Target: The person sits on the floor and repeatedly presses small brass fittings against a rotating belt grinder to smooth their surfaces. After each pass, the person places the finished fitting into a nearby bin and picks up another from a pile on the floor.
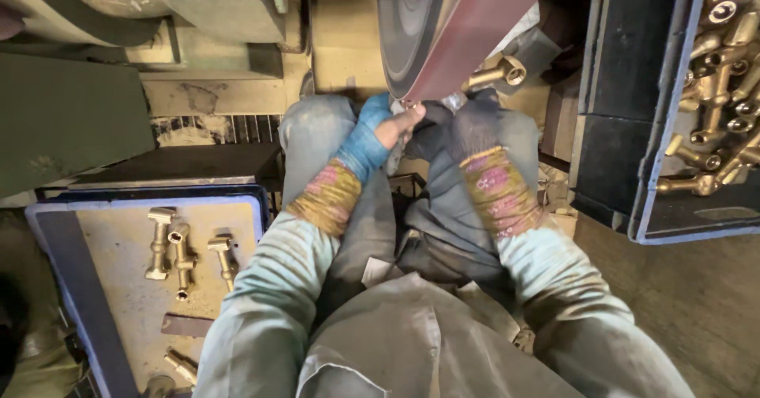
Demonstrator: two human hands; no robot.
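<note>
My left hand point(386, 125), in a blue glove with the fingertips bare, and my right hand point(472, 126), in a dark glove, both grip a brass fitting point(497, 73). Its threaded round end sticks out to the upper right of my right hand. The other end is pressed against the reddish-brown sanding belt point(475, 30), which runs over a large grey wheel point(405, 26) just above my hands. Patterned sleeve cuffs cover both wrists.
A blue-rimmed tray point(71, 287) at lower left holds several brass fittings point(184, 257). A dark crate point(661, 168) at right is piled with many more brass fittings point(724, 73). Green machine housing fills the upper left. My knees sit under my hands.
</note>
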